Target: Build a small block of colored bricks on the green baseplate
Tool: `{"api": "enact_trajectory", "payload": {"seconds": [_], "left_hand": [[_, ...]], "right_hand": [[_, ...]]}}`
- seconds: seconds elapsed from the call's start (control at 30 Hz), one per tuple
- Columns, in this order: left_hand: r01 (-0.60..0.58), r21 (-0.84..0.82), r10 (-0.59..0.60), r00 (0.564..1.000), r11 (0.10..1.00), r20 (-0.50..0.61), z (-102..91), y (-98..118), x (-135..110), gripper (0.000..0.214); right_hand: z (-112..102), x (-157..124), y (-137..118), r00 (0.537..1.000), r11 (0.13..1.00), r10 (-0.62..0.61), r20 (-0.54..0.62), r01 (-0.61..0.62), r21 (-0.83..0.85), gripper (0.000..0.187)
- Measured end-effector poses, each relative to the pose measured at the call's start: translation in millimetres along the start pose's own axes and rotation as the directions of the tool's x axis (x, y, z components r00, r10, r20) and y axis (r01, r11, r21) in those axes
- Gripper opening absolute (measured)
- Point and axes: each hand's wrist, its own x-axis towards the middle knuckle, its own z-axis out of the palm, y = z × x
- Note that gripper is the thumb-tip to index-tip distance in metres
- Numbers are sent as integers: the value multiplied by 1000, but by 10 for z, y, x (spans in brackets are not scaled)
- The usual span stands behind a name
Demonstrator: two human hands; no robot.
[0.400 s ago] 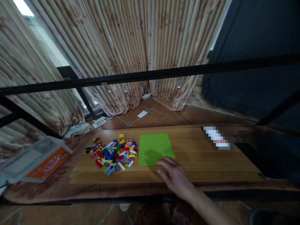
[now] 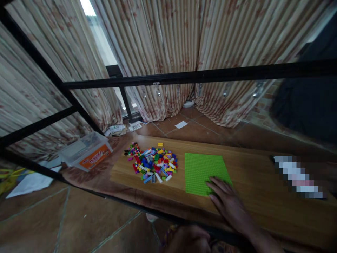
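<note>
Your right hand (image 2: 229, 202) hides the near right corner of the green baseplate (image 2: 204, 170); its palm is out of sight, and your forearm (image 2: 263, 239) is cut off by the bottom edge. There too, a blurred shape (image 2: 188, 239) cannot be identified. In the brick pile (image 2: 147, 163), upper pieces partly cover lower ones. Lettering on the orange label (image 2: 95, 158) is too small to read; pixelation masks the object (image 2: 297, 177) at right.

No text is legible. The orange label (image 2: 95, 158) on the clear box (image 2: 71, 150) bears blurred white lettering; the white card (image 2: 135, 126) bears dark print, too small to read.
</note>
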Motion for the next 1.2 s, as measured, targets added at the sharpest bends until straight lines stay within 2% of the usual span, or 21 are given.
{"api": "enact_trajectory", "payload": {"seconds": [0.03, 0.07, 0.1, 0.13, 0.23, 0.27, 0.33, 0.4, 0.5, 0.57, 0.67, 0.83, 0.93, 1.07, 1.13, 1.2], "left_hand": [[-32, -20, 31, 997, 999, -68, -117, 70, 4, 35], [-125, -35, 114, 969, 992, -221, -245, 157, 7, 37], [-229, -23, 206, 909, 973, -362, -379, 254, 5, 39], [-318, 26, 294, 840, 948, -456, -516, 356, -1, 38], [-437, 186, 441, 608, 880, -660, -887, 609, -46, 34], [-438, 236, 465, 545, 867, -698, -984, 658, -64, 34], [-378, 333, 489, 469, 864, -735, -1128, 692, -93, 34], [-278, 436, 517, 419, 856, -747, -1210, 662, -99, 34], [-131, 581, 586, 351, 803, -730, -1265, 572, -57, 38], [-66, 637, 619, 331, 768, -712, -1284, 520, -10, 43], [-13, 675, 640, 332, 738, -693, -1308, 474, 55, 45], [5, 706, 665, 332, 708, -669, -1341, 446, 104, 44], [-5, 714, 672, 342, 700, -657, -1354, 442, 106, 46], [-32, 711, 671, 361, 703, -647, -1373, 454, 114, 45], [-50, 707, 672, 365, 705, -644, -1384, 460, 128, 44], [-69, 701, 672, 366, 710, -644, -1389, 465, 142, 43]], "right_hand": [[-20, -43, 63, 1000, 1000, 0, -1, 0, 0, 40], [-35, -75, 117, 1000, 1000, 1, -2, -1, 2, 40], [-43, -93, 157, 1000, 1000, -2, -8, 2, 8, 39], [-44, -97, 179, 1000, 1000, 1, -19, 0, 11, 38], [-19, -14, 100, 997, 999, 35, -65, -33, 31, 37], [-7, 50, 21, 996, 998, 49, -77, -45, 49, 37], [15, 233, -204, 994, 993, 60, -90, -50, 105, 36], [39, 480, -488, 997, 982, 42, -69, -28, 189, 34], [88, 920, -930, 997, 954, -53, -59, 68, 291, 31], [142, 1210, -1195, 992, 937, -114, -62, 128, 325, 29], [272, 1563, -1531, 973, 923, -223, -52, 228, 311, 27], [588, 1825, -1872, 971, 960, -239, -16, 239, 146, 25], [724, 1845, -1885, 979, 968, -195, -52, 201, 152, 21], [752, 1824, -1746, 992, 934, -71, -108, 104, 343, 18], [723, 1795, -1660, 993, 868, 35, -110, 25, 495, 21], [679, 1741, -1590, 985, 728, 163, -61, -79, 681, 25]]}}
